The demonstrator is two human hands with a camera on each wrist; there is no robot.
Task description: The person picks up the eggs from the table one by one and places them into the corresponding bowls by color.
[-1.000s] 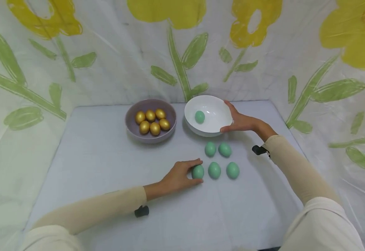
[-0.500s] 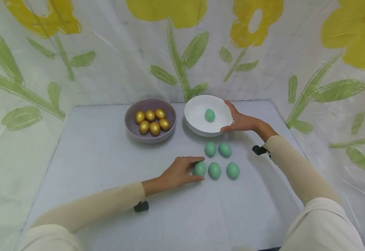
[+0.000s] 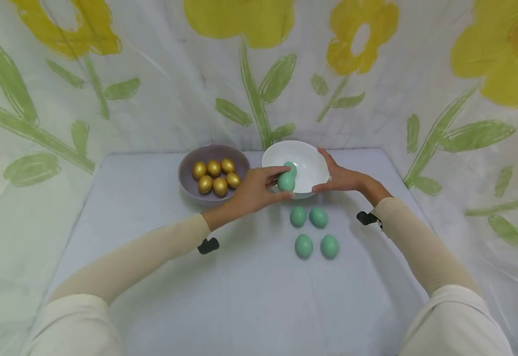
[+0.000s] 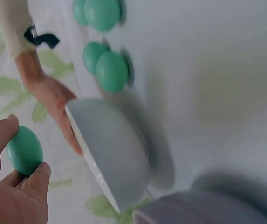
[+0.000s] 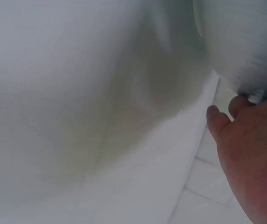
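My left hand [image 3: 255, 190] pinches a green egg [image 3: 285, 182] between thumb and fingertips over the near-left rim of a white bowl [image 3: 313, 173]. In the left wrist view the held egg [image 4: 25, 150] shows up off the table, beside the bowl's rim. Another green egg [image 3: 290, 167] lies inside the bowl, partly hidden behind the held one. From the right, my right hand [image 3: 341, 177] grips the bowl's side, thumb at the near rim and fingers at the far rim. The right wrist view catches only part of that hand [image 5: 252, 154] against the bowl's outer wall [image 5: 245, 42].
Several green eggs [image 3: 304, 246] stand on the white table [image 3: 174, 296] in front of the bowl, in two rows. To the left, a purple bowl [image 3: 187, 187] holds several gold eggs [image 3: 220, 187]. A flowered curtain [image 3: 161, 113] hangs right behind the table.
My left hand has picked up the leftmost green egg from the near row and carried it up to the white bowl. The egg inside the bowl has rolled about. My right hand stays on the bowl.
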